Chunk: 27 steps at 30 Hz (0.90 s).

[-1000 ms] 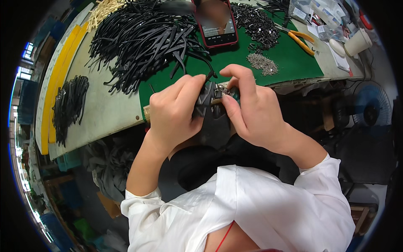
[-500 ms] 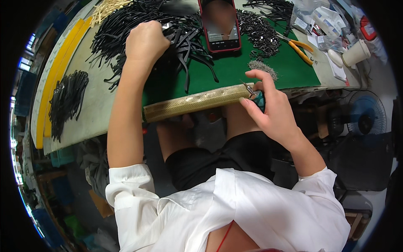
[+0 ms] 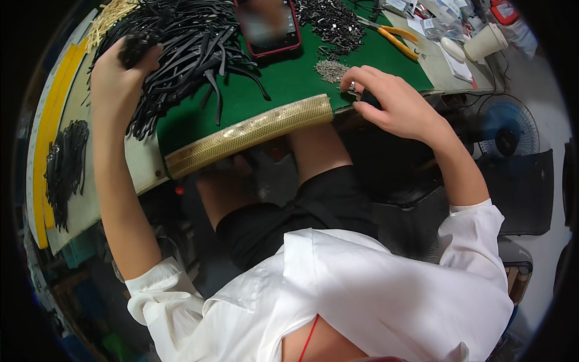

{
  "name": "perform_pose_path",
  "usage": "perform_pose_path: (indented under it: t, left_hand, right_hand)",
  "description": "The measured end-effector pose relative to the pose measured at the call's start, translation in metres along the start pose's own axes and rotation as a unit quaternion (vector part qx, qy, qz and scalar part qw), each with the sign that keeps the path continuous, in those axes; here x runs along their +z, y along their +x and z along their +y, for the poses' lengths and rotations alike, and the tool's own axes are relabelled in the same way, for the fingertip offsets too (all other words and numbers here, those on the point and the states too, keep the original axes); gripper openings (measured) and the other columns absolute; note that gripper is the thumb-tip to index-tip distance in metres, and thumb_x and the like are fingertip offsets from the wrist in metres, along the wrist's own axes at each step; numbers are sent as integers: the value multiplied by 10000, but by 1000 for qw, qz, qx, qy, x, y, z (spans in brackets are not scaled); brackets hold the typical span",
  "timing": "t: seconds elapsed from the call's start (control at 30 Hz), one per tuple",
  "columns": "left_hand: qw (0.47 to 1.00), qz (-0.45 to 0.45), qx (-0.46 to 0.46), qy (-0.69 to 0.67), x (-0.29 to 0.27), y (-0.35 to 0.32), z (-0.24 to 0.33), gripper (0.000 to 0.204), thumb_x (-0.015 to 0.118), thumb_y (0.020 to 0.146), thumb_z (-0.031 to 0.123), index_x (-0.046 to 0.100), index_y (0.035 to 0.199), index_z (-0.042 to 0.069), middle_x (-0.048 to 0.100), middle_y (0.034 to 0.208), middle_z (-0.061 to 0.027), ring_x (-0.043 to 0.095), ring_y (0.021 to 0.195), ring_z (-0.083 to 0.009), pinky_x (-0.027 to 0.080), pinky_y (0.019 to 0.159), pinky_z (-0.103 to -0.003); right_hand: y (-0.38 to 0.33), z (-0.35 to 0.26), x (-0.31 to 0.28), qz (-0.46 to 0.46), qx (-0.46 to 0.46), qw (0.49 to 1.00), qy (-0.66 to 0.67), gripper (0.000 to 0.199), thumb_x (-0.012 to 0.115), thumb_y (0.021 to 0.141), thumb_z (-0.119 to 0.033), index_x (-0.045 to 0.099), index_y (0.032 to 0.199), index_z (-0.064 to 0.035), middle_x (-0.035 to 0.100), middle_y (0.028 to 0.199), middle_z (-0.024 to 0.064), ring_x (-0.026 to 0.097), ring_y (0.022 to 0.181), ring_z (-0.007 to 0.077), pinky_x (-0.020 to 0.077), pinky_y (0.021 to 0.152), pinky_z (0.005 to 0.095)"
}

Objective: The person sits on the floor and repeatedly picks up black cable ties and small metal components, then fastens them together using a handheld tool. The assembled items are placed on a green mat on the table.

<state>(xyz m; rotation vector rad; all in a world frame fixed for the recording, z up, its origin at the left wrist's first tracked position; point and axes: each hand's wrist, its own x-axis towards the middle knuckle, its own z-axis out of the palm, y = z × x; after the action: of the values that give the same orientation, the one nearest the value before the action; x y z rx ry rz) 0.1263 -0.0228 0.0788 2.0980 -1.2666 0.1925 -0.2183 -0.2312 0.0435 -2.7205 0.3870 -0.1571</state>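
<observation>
left hand point(image 3: 117, 75) fisted on black straps point(image 3: 187, 42) | right hand point(image 3: 392, 102) pinching

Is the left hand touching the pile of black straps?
Touching. The head view shows the left hand closed on a black piece while resting against the pile of black straps.

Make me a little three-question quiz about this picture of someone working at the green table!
1. True or false: the left hand is reaching into the pile of black straps.
2. What lies closest to the right hand? A) the small heap of grey metal bits B) the blue fan C) the white cup
3. What colour are the handles of the pliers on the green mat?

Key: 1 true; 2 A; 3 orange-yellow.
</observation>
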Motion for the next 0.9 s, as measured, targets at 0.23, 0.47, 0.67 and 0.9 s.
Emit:
perform_pose_path:
  t: [0.23,0.47,0.67,0.9]
  left_hand:
    - [906,-71,-45,-414,17,-69,53,371,688,856,76,652,1224,49,688,835,-22,533,596,-11,340,473,-168]
    - [905,-82,-56,-413,31,-84,75,258,686,850,-23,626,1100,-20,665,849,-25,583,687,-66,468,600,-209]
    - [922,-51,-48,-381,39,-86,75,321,717,866,5,632,1175,-19,661,830,-24,586,658,-64,490,614,-218]
    - [923,-22,-32,-382,41,-90,76,324,728,860,-7,638,1171,0,638,808,-7,585,676,-60,471,617,-203]
  right_hand:
    - [4,-4,-7,-41,-2,998,-55,278,616,819,-94,560,1090,-70,603,999,117,618,935,310,489,813,402]
    - [8,-10,-7,-40,14,997,-69,265,600,831,-93,562,1091,-62,622,1007,137,630,943,325,493,821,408]
    - [7,-10,-2,-23,33,997,-68,243,586,855,-94,562,1094,-58,638,1014,148,635,953,337,497,840,419]
    - [15,-17,-4,-46,51,993,-100,268,590,866,-108,560,1130,-67,639,1001,168,637,923,362,498,810,440]
